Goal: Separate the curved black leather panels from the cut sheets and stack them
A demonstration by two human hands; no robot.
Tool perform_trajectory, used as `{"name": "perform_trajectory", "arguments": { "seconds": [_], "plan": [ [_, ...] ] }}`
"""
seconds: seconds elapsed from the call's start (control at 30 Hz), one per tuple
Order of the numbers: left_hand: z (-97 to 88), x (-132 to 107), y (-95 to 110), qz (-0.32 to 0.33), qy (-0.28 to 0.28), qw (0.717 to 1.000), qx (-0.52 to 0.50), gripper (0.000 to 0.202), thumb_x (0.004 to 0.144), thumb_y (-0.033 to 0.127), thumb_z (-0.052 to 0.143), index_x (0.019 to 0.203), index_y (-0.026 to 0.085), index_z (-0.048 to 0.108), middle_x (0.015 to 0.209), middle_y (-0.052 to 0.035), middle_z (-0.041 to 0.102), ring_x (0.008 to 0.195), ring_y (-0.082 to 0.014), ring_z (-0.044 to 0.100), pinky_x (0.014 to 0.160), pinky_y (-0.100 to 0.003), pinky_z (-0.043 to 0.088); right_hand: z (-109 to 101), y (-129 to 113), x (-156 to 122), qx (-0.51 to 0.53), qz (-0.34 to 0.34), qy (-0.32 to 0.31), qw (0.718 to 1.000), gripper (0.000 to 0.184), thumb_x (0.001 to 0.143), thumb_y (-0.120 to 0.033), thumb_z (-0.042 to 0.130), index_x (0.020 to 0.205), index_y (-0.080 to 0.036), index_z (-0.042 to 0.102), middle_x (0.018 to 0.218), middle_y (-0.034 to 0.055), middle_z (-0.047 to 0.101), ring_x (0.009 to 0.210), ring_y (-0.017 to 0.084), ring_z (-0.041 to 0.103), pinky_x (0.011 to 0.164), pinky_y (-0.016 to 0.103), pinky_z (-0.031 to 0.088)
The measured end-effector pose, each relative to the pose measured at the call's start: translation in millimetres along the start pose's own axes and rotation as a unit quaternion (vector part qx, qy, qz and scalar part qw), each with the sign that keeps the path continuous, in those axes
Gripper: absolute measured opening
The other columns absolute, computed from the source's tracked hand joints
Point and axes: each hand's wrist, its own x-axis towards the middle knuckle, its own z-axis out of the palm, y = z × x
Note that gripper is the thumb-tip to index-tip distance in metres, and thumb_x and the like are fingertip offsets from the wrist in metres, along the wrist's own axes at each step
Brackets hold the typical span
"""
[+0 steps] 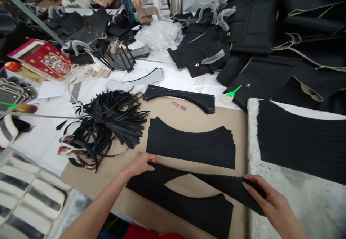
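Observation:
A curved black leather-like piece (227, 186) is stretched between my hands, its upper edge finely notched. My left hand (141, 162) pinches its left end. The right end is between the thumb and fingers of my right hand (263, 194), lifted a little off the brown board. Beneath it lies another black piece (189, 210) with a concave, notched edge. Just above is a fanned stack of black curved pieces (189, 143). Small pink thread snips (179, 105) lie farther up, below a bundle of narrow folded black pieces (180, 97).
A tangled pile of black strips (108, 120) lies to the left. On the right, a pale slab (294, 203) bears overlapping black pieces (300, 141). Black bag parts (254, 26), a kettle (176, 0) and a router (121, 64) stand behind. A co-worker's hands (108, 1) show at the back.

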Motion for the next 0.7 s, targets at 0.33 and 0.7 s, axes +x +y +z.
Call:
{"name": "perform_trajectory", "arguments": {
  "seconds": [0.33, 0.7],
  "plan": [
    [-12.8, 50, -31, -0.045, 0.109, 0.981, -0.152, 0.025, 0.068, 0.045, 0.055, 0.068, 0.02, 0.055, 0.063, 0.0022, 0.054, 0.063, -0.0166, 0.054, 0.063, -0.028, 0.043, 31, 30, 91, 0.027, 0.027, -0.056, 0.998, 0.041, 0.078, -0.056, 0.057, 0.101, -0.023, 0.06, 0.098, 0.0049, 0.068, 0.092, 0.026, 0.061, 0.087, 0.04, 0.047],
    [27.8, 52, -47, -0.12, 0.33, 0.928, -0.126, 0.042, 0.059, 0.048, 0.068, 0.089, 0.021, 0.057, 0.091, -0.0069, 0.066, 0.092, -0.0298, 0.064, 0.081, -0.042, 0.051, 39, 32, 84, -0.03, 0.031, 0.066, 0.997, 0.053, 0.081, -0.053, 0.054, 0.122, -0.022, 0.051, 0.067, -0.004, 0.049, 0.059, 0.017, 0.051, 0.06, 0.032, 0.044]
  ]
}}
